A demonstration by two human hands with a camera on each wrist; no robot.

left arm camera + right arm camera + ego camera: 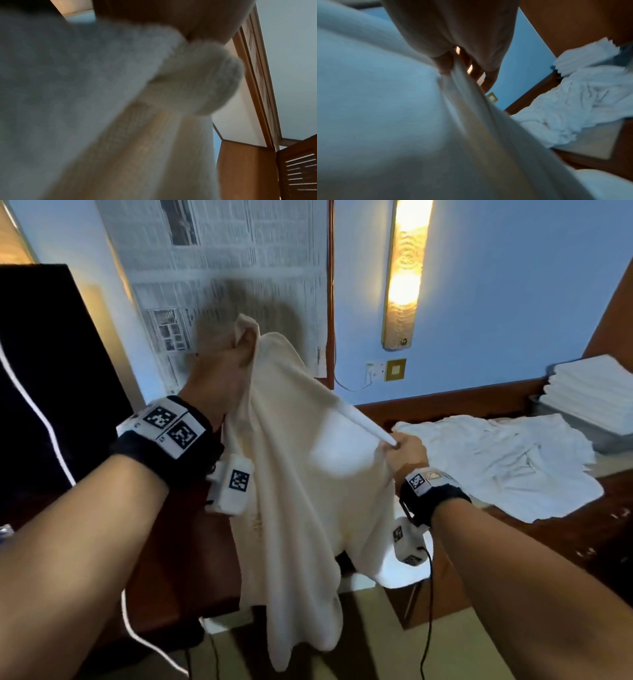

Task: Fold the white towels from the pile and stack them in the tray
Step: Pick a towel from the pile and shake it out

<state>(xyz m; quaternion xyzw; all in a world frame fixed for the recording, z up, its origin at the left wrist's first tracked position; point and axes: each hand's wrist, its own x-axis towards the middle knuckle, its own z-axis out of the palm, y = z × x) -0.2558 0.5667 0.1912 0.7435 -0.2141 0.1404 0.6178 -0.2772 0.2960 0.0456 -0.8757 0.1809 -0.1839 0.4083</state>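
A white towel [301, 474] hangs in the air in front of me, held by both hands. My left hand [222, 350] is raised high and grips one top corner, blurred by motion. My right hand [406, 453] is lower and pinches the towel's edge, pulling it taut. The towel [85, 94] fills the left wrist view, its bunched corner by the palm. In the right wrist view the fingers [447, 65] pinch the cloth [402, 121]. A loose pile of white towels [503, 463] lies on the table at right. Folded towels [589, 392] are stacked in a grey tray [609, 440] at far right.
A dark wooden table [565, 546] runs along the blue wall. A white chair seat [400, 573] shows behind the towel's lower edge. A black panel [51, 371] stands at left, newspaper-covered glass [233, 268] behind, a lit wall lamp [404, 275] above.
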